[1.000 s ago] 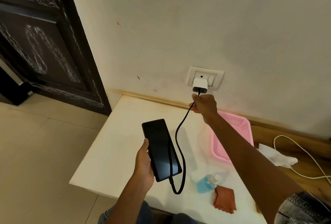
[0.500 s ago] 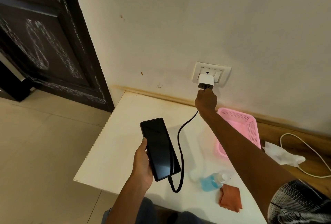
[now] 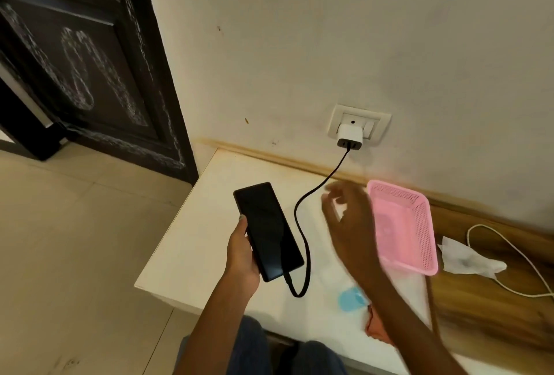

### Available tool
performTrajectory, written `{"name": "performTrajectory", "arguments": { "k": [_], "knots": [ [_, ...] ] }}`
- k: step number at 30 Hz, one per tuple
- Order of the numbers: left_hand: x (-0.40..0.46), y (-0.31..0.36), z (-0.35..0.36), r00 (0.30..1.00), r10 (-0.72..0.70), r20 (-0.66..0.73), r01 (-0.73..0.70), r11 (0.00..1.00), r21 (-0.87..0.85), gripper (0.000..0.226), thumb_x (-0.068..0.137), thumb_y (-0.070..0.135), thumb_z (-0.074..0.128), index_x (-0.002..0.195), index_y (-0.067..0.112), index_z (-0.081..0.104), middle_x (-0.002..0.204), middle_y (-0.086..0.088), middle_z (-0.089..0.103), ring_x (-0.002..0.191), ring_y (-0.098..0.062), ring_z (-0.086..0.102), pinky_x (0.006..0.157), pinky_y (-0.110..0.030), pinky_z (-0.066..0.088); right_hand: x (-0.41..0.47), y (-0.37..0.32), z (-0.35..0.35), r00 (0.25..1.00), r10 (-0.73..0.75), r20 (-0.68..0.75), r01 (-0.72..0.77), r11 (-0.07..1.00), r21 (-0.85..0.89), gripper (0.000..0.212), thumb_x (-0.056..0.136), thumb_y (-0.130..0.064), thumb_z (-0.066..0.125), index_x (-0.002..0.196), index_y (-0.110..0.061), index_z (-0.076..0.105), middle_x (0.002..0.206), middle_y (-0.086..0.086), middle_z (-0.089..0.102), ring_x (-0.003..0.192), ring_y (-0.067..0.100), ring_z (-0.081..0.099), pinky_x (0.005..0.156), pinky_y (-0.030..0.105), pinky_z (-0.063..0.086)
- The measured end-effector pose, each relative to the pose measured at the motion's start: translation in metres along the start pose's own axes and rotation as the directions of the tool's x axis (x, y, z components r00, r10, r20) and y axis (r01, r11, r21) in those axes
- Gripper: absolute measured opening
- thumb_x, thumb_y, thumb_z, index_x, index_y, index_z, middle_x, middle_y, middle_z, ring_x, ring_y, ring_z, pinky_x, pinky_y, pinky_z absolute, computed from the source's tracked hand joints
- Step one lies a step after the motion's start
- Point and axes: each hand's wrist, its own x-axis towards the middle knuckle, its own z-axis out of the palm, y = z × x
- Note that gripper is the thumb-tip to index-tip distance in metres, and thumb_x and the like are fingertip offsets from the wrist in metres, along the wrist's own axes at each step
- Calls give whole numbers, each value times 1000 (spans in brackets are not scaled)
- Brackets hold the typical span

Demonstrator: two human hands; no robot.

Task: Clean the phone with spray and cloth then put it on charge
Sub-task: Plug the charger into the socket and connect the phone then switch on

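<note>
Two hands over white table's near edge (image 3: 168, 290), left hand (image 3: 239, 257) gripping black glossy phone (image 3: 268, 230) with black cable (image 3: 302, 224) plugged in, right hand (image 3: 349, 221) blurred, fingers loosely spread, holding nothing, beside pink mesh basket (image 3: 419, 224), no readable writing

Left hand (image 3: 242, 257): at 6 o'clock, forearm rising from below, fingers curled round phone (image 3: 267, 231). Right hand (image 3: 349, 221): motion-blurred, fingers spread, empty, forearm entering from 5 o'clock

Right hand (image 3: 349, 224) off charger (image 3: 349, 135), drawn back over table (image 3: 192, 254), fingers spread.
</note>
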Motion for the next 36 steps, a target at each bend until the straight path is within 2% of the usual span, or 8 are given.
{"name": "performTrajectory", "arguments": {
  "k": [4, 9, 11, 15, 19, 25, 30, 36],
  "knots": [
    [-2, 0, 2, 999, 8, -51, -9, 1000, -19, 43, 95, 54, 38, 107, 18, 60, 102, -6, 66, 98, -29, 63, 81, -42, 52, -87, -17, 12, 959, -123, 255, 202, 928, -313, 15, 74, -37, 70, 75, -23, 67, 76, -4, 69, 74, 18, 64, 62, 34, 49],
    [-1, 1, -3, 994, 64, -87, -67, 997, -32, 36, 98, 48, 32, 114, 24, 53, 98, -4, 64, 90, -25, 61, 70, -40, 51, -114, -12, 21, 930, 60, 363, 200, 745, -636, 35, 43, -46, 88, 66, -25, 73, 72, -4, 72, 71, 21, 68, 58, 37, 53],
    [-2, 1, -4, 993, 75, -90, -77, 997, -21, 35, 99, 46, 30, 115, 24, 52, 99, -5, 64, 89, -25, 61, 64, -38, 51, -116, -10, 24, 949, 48, 312, 181, 727, -663, 35, 42, -39, 90, 67, -22, 73, 68, 0, 72, 68, 23, 69, 57, 39, 53],
    [-4, -3, 0, 993, 68, -98, -69, 998, -7, 35, 100, 46, 29, 108, 24, 54, 97, -5, 64, 87, -25, 62, 59, -36, 50, -114, -7, 26, 989, 5, 147, 97, 727, -680, 27, 80, -43, 63, 71, -19, 73, 65, 3, 71, 67, 24, 69, 59, 40, 52],
    [-4, -7, 3, 993, 46, -109, -51, 998, -42, 36, 100, 45, 31, 114, 21, 54, 97, -6, 63, 87, -26, 60, 70, -42, 50, -113, -3, 28, 995, 2, 97, 65, 732, -678, 27, 56, -41, 84, 68, -19, 75, 63, 2, 72, 69, 25, 69, 60, 42, 51],
    [-8, -14, 6, 989, 29, -145, -37, 998, -54, 33, 99, 46, 32, 109, 21, 53, 91, -7, 61, 81, -27, 59, 58, -38, 48, -115, 5, 32, 999, 18, 31, 4, 798, -602, 26, 46, -26, 91, 63, -17, 73, 65, 4, 70, 69, 24, 68, 62, 44, 49],
    [-7, -9, 6, 992, -1, -125, -9, 997, -73, 34, 99, 45, 35, 114, 21, 52, 95, -7, 61, 86, -27, 59, 77, -44, 47, -110, 6, 36, 999, -7, 35, 26, 810, -585, 27, 47, -28, 90, 62, -18, 71, 65, 3, 70, 68, 23, 68, 63, 45, 50],
    [-1, -8, 7, 991, 20, -131, -17, 1000, 23, 34, 97, 49, 35, 100, 23, 56, 89, -5, 64, 81, -26, 61, 59, -36, 48, -108, 2, 30, 989, -15, 149, 107, 766, -634, 25, 55, -41, 85, 65, -22, 72, 66, -2, 72, 71, 21, 69, 64, 43, 53]
  ]
}}
